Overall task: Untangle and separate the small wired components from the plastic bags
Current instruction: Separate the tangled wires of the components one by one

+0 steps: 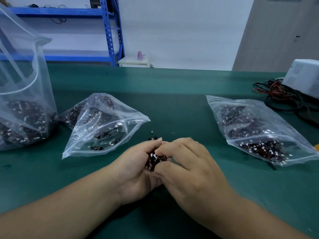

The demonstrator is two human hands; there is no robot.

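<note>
Early stage: the left hand (pixel 136 166) cups a tangled clump of wired components (pixel 155 158) over the bench (pixel 172 104); the right hand (pixel 188 168) pinches it (three plastic bags (pixel 255 125) hold many more).

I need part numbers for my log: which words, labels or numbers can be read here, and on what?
No text can be read.
Plastic bags: no print visible.
Wired components: too small to show markings.
White device: dotted patterns only, blurred.
Pink bottle: no legible label.
</note>
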